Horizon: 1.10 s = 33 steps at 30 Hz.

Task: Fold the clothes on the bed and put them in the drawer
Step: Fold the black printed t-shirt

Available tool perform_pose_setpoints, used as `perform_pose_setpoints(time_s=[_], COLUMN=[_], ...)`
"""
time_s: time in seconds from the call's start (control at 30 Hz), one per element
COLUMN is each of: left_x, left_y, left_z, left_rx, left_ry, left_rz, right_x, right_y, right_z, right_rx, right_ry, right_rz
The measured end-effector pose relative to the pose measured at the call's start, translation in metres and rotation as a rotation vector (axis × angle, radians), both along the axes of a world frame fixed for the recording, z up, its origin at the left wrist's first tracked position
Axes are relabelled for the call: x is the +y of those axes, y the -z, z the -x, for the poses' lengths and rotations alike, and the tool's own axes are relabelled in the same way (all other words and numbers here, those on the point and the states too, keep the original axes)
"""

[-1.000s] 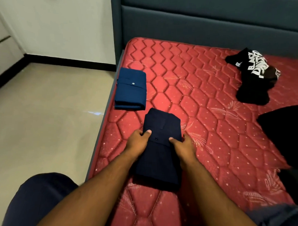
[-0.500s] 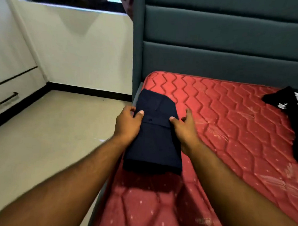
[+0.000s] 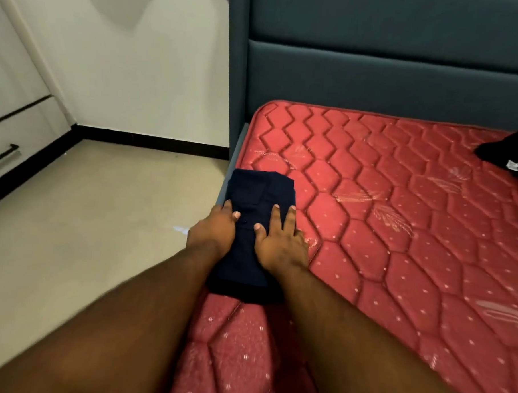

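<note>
The folded dark blue shirt (image 3: 258, 226) lies at the left edge of the bed (image 3: 398, 232), on the red mattress, with its far end toward the grey headboard (image 3: 391, 68). Both hands are on it. The left hand (image 3: 213, 231) is at the shirt's left side, its thumb on top of the cloth and its fingers curled over the edge, so it grips the shirt. The right hand (image 3: 279, 241) lies flat on top of the shirt with its fingers straight and spread, pressing down. A black piece of clothing (image 3: 509, 150) with a small white tag lies far off on the right side of the bed, well apart from the shirt. To the left of the bed is the pale floor (image 3: 87, 218). At the far left stands a white drawer (image 3: 13, 144) with a dark handle, and it is closed.
</note>
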<state>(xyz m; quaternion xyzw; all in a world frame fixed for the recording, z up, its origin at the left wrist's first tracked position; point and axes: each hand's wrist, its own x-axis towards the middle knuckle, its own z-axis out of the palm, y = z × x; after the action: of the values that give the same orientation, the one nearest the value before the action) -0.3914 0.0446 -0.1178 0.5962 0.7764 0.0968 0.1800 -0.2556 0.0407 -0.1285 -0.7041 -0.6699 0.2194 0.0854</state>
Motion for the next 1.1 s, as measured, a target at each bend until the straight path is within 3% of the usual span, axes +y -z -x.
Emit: perform_pose_setpoints(time_s=[0.07,0.13,0.2,0.27,0.33,0.43,0.63,0.7,0.8,0.93,1.03,1.1], left_x=[0.005,0.001,-0.009,-0.024,-0.035,-0.045,0.040,0.080,0.114,0.118,0.121,0.119], left_y=[-0.026,-0.052,-0.060,-0.049,-0.021,0.011,0.014,0.013,0.024,0.072,0.076,0.073], left_z=[-0.006,-0.021,-0.049,-0.083,-0.136,-0.222,-0.423,-0.493,-0.577,-0.616,-0.610,-0.599], left_rx=[0.168,0.318,0.415,0.445,0.388,0.206,-0.025,-0.086,-0.320,-0.199,-0.378,-0.575], left_ry=[0.000,0.041,0.159,0.338,0.563,0.779,0.819,0.865,0.866,0.782,0.747,0.722], left_rz=[0.054,-0.057,-0.222,-0.282,-0.271,-0.203,-0.345,-0.348,-0.343,-0.401,-0.396,-0.307], right_x=[0.006,-0.002,-0.028,-0.063,-0.101,-0.119,-0.036,0.001,0.043,0.069,0.062,0.051], right_y=[-0.024,-0.048,-0.053,-0.038,-0.022,-0.012,-0.024,-0.010,0.011,0.020,0.014,0.006], right_z=[-0.003,-0.027,-0.076,-0.142,-0.219,-0.312,-0.475,-0.515,-0.546,-0.569,-0.565,-0.553], right_rx=[0.039,0.025,-0.084,-0.254,-0.311,-0.296,-0.428,-0.419,-0.279,-0.284,-0.481,-0.483], right_ry=[-0.021,-0.024,-0.070,-0.119,-0.073,0.013,0.246,0.342,0.420,0.471,0.439,0.423], right_rz=[0.140,0.062,-0.041,0.032,0.145,0.113,-0.070,0.009,0.218,0.187,0.014,-0.054])
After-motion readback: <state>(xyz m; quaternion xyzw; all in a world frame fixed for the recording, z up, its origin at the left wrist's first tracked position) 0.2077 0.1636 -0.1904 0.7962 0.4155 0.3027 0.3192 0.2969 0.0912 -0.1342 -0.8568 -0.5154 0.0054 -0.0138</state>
